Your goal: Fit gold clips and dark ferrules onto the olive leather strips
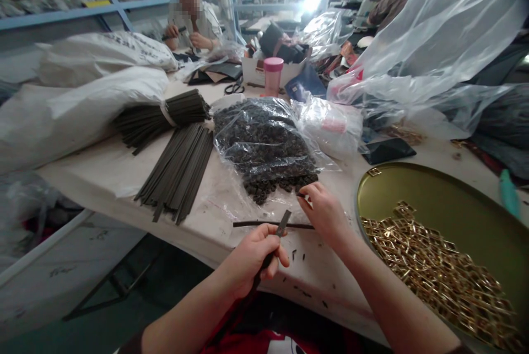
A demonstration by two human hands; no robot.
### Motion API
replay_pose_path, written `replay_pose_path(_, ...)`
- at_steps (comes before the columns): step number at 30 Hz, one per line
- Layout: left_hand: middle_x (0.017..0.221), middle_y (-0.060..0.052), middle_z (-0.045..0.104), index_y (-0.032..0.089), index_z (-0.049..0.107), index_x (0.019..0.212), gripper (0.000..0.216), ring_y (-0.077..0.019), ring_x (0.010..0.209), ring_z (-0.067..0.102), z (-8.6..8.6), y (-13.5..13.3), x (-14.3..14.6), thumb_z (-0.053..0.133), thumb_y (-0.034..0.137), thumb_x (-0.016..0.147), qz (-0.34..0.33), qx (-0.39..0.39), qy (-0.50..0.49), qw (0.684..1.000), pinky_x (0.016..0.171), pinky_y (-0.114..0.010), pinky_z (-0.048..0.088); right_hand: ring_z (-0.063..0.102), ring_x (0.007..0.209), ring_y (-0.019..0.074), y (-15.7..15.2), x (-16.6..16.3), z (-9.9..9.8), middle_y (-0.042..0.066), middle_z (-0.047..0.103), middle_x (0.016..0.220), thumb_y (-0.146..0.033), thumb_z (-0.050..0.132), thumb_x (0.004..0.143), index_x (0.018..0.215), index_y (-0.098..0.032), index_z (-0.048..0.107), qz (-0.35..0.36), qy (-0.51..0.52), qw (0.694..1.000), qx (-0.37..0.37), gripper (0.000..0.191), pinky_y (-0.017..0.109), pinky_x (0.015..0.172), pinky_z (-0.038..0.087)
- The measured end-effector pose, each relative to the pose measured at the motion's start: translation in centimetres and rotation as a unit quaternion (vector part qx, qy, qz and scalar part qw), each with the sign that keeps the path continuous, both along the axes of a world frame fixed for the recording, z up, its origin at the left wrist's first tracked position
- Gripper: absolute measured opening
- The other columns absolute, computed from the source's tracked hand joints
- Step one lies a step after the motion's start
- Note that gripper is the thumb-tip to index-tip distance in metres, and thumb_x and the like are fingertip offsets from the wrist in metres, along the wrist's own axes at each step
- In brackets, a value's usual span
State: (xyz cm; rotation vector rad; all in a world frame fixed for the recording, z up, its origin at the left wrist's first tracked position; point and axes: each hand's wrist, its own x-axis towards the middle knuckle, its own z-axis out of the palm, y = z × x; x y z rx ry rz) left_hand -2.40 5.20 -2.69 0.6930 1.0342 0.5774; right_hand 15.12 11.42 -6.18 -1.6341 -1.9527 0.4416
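Observation:
My left hand [257,252] is closed around a dark flat strap [283,221], whose squared end sticks up past the thumb while its length runs down toward my lap. My right hand [324,212] pinches a small dark loop [301,195] at its fingertips, beside a heap of similar dark loops [260,189]. These spill from the mouth of a clear plastic bag [264,133] full of them. Another dark strap [248,224] lies across the table just beyond my left hand.
Left stand a loose stack of dark straps [177,172] and a tied bundle [185,108]. A gold tray [438,188] holds many gold buckles [438,266] at right. Behind are scissors [235,87], a pink-lidded jar [273,75], plastic bags and a person [194,17] at work.

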Motion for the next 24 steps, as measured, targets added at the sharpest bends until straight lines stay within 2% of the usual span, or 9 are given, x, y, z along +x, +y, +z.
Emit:
replay_pose_path(2, 0.050, 0.005, 0.057, 0.016, 0.047, 0.090, 0.018, -0.0022, 0.029, 0.032, 0.2, -0.2, 0.0, 0.045, 0.031, 0.080, -0.012, 0.027, 0.007, 1.000, 0.030, -0.013, 0.017, 0.050, 0.063, 0.0156, -1.5, 0.1, 0.6, 0.002, 0.055, 0.070, -0.028, 0.055, 0.078, 0.075, -0.018, 0.056, -0.024, 0.184, 0.979, -0.082, 0.010, 0.028, 0.060, 0.037)
replay_pose_path(3, 0.048, 0.005, 0.056, 0.016, 0.048, 0.089, 0.021, -0.0022, 0.029, 0.032, 0.4, -0.3, 0.0, 0.044, 0.035, 0.081, -0.023, 0.043, 0.015, 0.999, 0.031, -0.013, 0.017, 0.048, 0.059, 0.0140, -2.3, 0.2, 0.9, 0.000, 0.053, 0.065, -0.031, 0.057, 0.076, 0.074, -0.018, 0.055, -0.029, 0.284, 0.949, -0.135, 0.014, 0.027, 0.058, 0.037)
replay_pose_path(6, 0.047, 0.005, 0.055, 0.016, 0.049, 0.084, 0.024, -0.0032, 0.030, 0.036, 0.7, -0.6, 0.5, 0.043, 0.039, 0.082, -0.055, 0.097, 0.062, 0.992, 0.032, -0.013, 0.020, 0.048, 0.056, 0.0104, -4.9, 0.4, 1.8, -0.003, 0.053, 0.061, -0.037, 0.066, 0.068, 0.069, -0.018, 0.055, -0.028, 0.528, 0.806, -0.265, 0.023, 0.024, 0.057, 0.038)
replay_pose_path(9, 0.047, 0.006, 0.053, 0.016, 0.050, 0.080, 0.021, -0.0047, 0.033, 0.040, 0.6, -1.0, 1.2, 0.043, 0.035, 0.082, -0.076, 0.179, 0.134, 0.972, 0.034, -0.014, 0.027, 0.049, 0.057, 0.0083, -6.9, 0.4, 2.3, -0.004, 0.054, 0.062, -0.034, 0.074, 0.061, 0.068, -0.017, 0.056, -0.052, 0.650, 0.689, -0.316, 0.026, 0.022, 0.057, 0.039)
replay_pose_path(12, 0.047, 0.006, 0.051, 0.016, 0.051, 0.078, 0.020, -0.0053, 0.035, 0.039, 0.4, -1.5, 1.6, 0.040, 0.033, 0.083, -0.080, 0.242, 0.192, 0.948, 0.037, -0.015, 0.030, 0.049, 0.058, 0.0070, -8.2, 0.4, 2.5, -0.004, 0.055, 0.063, -0.032, 0.076, 0.060, 0.071, -0.017, 0.058, -0.073, 0.699, 0.634, -0.322, 0.026, 0.019, 0.056, 0.040)
replay_pose_path(15, 0.046, 0.007, 0.049, 0.017, 0.051, 0.079, 0.021, -0.0065, 0.036, 0.039, 0.5, -2.1, 1.6, 0.038, 0.033, 0.084, -0.090, 0.246, 0.210, 0.942, 0.038, -0.016, 0.030, 0.049, 0.058, 0.0063, -9.0, 0.3, 2.4, -0.003, 0.056, 0.067, -0.031, 0.075, 0.061, 0.072, -0.016, 0.059, -0.064, 0.721, 0.611, -0.321, 0.025, 0.018, 0.054, 0.039)
replay_pose_path(18, 0.046, 0.007, 0.049, 0.018, 0.053, 0.079, 0.021, -0.0074, 0.036, 0.040, 1.0, -2.6, 1.5, 0.039, 0.033, 0.084, -0.093, 0.269, 0.245, 0.927, 0.040, -0.018, 0.030, 0.047, 0.057, 0.0062, -9.5, 0.3, 2.1, -0.004, 0.055, 0.066, -0.031, 0.075, 0.062, 0.072, -0.016, 0.058, -0.054, 0.723, 0.617, -0.306, 0.025, 0.018, 0.054, 0.038)
replay_pose_path(21, 0.048, 0.006, 0.051, 0.017, 0.055, 0.078, 0.021, -0.0081, 0.039, 0.043, 1.3, -2.9, 1.5, 0.041, 0.032, 0.083, -0.094, 0.295, 0.276, 0.910, 0.042, -0.019, 0.031, 0.045, 0.055, 0.0072, -9.9, 0.4, 1.6, -0.005, 0.052, 0.061, -0.033, 0.074, 0.063, 0.071, -0.017, 0.056, -0.040, 0.691, 0.659, -0.295, 0.025, 0.020, 0.054, 0.037)
replay_pose_path(24, 0.048, 0.006, 0.050, 0.017, 0.052, 0.078, 0.021, -0.0081, 0.038, 0.040, 1.3, -2.8, 1.9, 0.039, 0.034, 0.084, -0.099, 0.268, 0.248, 0.926, 0.040, -0.019, 0.029, 0.041, 0.052, 0.0079, -10.3, 0.3, 1.5, -0.005, 0.048, 0.058, -0.038, 0.068, 0.069, 0.070, -0.017, 0.053, -0.044, 0.627, 0.737, -0.249, 0.025, 0.021, 0.053, 0.034)
